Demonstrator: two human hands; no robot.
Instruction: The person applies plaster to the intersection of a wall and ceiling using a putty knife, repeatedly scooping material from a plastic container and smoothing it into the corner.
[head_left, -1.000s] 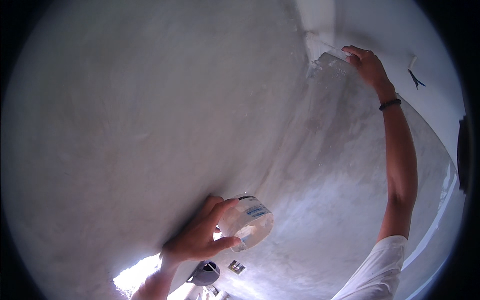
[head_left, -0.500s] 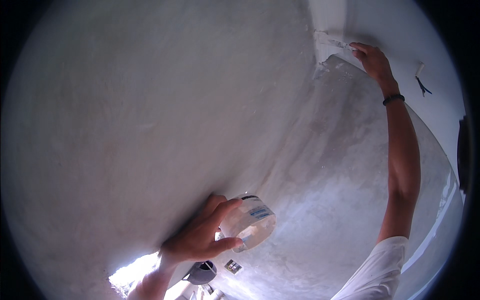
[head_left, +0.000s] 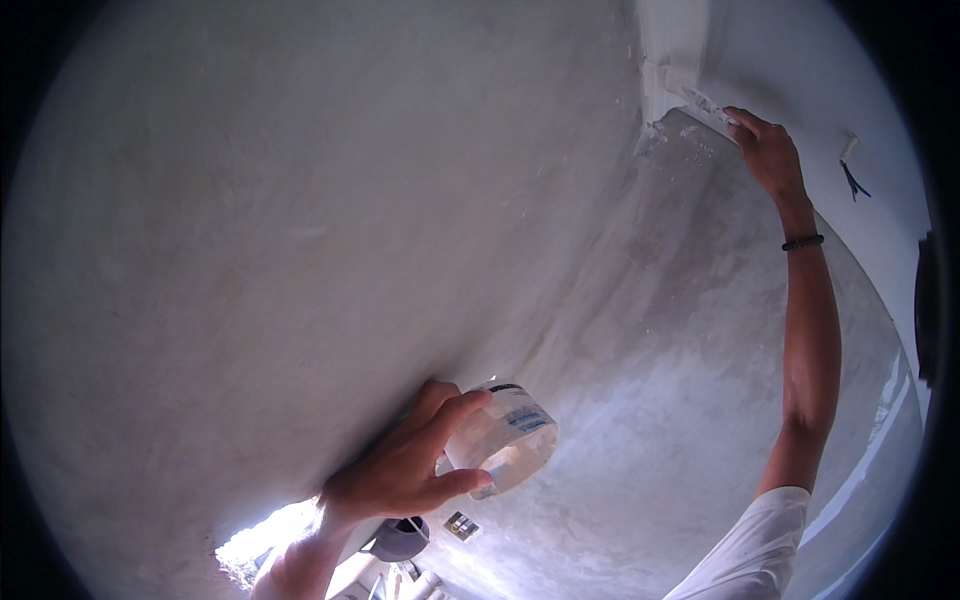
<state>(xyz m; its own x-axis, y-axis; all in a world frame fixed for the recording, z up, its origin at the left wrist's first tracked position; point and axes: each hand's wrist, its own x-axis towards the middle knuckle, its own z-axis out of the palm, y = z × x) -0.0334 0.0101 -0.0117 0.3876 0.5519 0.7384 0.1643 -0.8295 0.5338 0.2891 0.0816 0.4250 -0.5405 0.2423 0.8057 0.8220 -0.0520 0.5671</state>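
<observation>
My left hand (head_left: 405, 472) is closed on a whitish plastic tub (head_left: 512, 432) with blue print, the thumb at its rim and the fingers on its far side. The tub is tilted, its mouth toward the lower right. High at the upper right, my right hand (head_left: 770, 160) grips a putty knife (head_left: 706, 104); its blade is smeared with white filler and lies close to the corner where walls and ceiling meet. White filler (head_left: 657, 88) coats that corner. Whether the blade touches the surface, I cannot tell.
Grey plastered wall (head_left: 330, 230) fills most of the view. From the white ceiling, a short tube with dark wires (head_left: 853, 175) sticks out. Below the tub are an open wall box (head_left: 461, 526) and a dark grey bucket-like thing (head_left: 401, 540). A bright opening lies behind my left wrist.
My right hand and the putty knife have moved a little right and down, and the blade is now angled more steeply. My left hand still holds the tub in nearly the same place.
</observation>
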